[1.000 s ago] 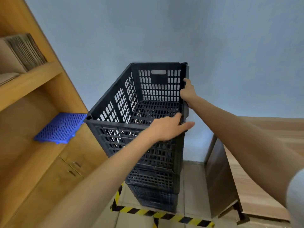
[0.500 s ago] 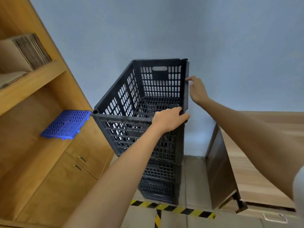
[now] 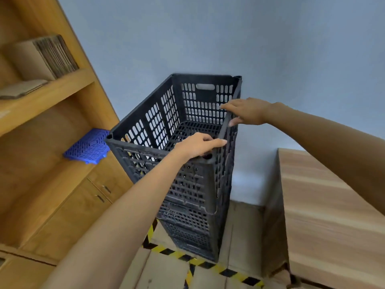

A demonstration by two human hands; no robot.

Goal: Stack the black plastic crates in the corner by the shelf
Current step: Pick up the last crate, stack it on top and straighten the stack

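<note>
A tall stack of black slotted plastic crates (image 3: 193,217) stands on the floor between the wooden shelf unit and a wooden table. The top crate (image 3: 162,119) is open upward and empty. My left hand (image 3: 200,146) grips the near right corner of its rim, fingers curled over the edge. My right hand (image 3: 246,111) rests on the right rim farther back, fingers over the top and thumb outside.
The wooden shelf unit (image 3: 52,180) on the left holds a blue plastic grid (image 3: 88,147) and folded cardboard (image 3: 45,57). A wooden table (image 3: 325,209) stands close on the right. Yellow-black tape (image 3: 200,261) crosses the floor. The blue-grey wall (image 3: 208,38) is behind.
My right hand has come back onto the right rim after lifting off it. The left hand stays on the near corner. The view has shifted right and nearer the stack.
</note>
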